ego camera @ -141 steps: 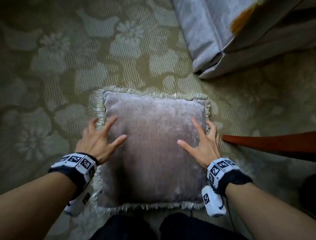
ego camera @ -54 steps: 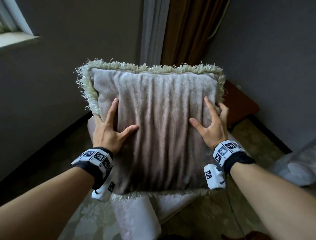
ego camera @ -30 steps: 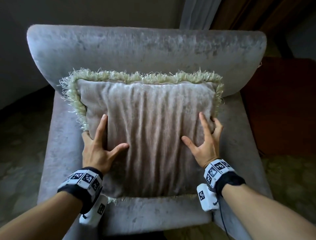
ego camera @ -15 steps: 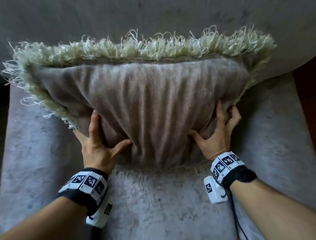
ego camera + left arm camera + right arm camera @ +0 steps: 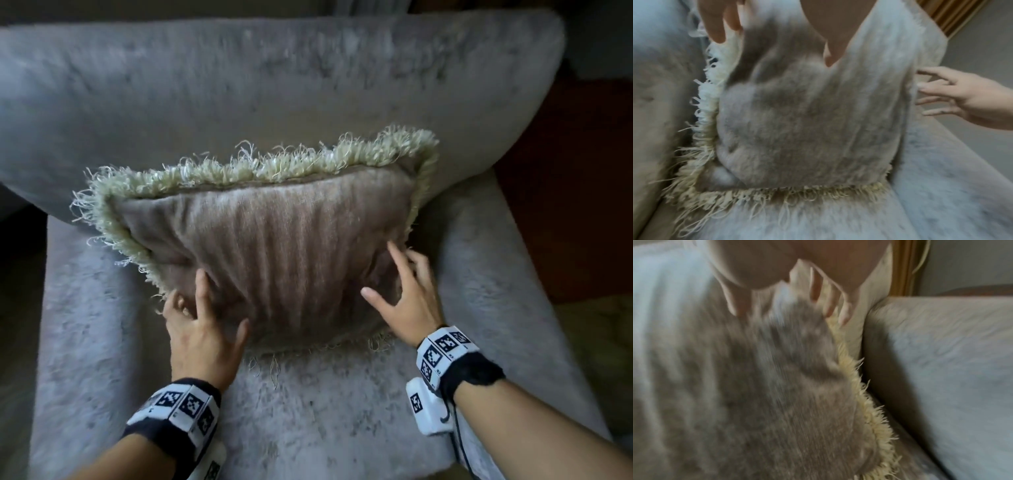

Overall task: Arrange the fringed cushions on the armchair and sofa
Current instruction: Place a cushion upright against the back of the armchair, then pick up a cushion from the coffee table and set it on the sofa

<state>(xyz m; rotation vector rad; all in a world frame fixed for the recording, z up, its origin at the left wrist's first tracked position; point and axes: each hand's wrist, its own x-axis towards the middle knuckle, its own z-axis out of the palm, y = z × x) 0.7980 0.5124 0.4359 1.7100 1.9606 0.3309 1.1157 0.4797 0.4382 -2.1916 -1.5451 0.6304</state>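
Note:
A taupe velvet cushion (image 5: 291, 246) with a pale fringe stands on the grey armchair's seat (image 5: 308, 411) and leans back against the backrest (image 5: 274, 85). My left hand (image 5: 212, 308) holds its lower left corner, thumb on the front face and fingers curled round the fringed edge. In the left wrist view the cushion (image 5: 807, 121) fills the frame below that hand (image 5: 772, 40). My right hand (image 5: 387, 277) is at the lower right corner with fingers spread and straight, barely touching the fabric. The blurred right wrist view shows its fingertips (image 5: 834, 309) at the cushion's (image 5: 756, 402) fringe.
The armchair's right armrest (image 5: 941, 369) rises close beside the cushion. A dark reddish wooden table (image 5: 565, 205) stands right of the chair, with patterned carpet (image 5: 599, 325) in front of it. A brown curtain (image 5: 951, 16) hangs behind the chair.
The cushion came off the carpet, was carried to the armchair and now rests on the seat against the backrest. My right hand has loosened from its grip and spread its fingers.

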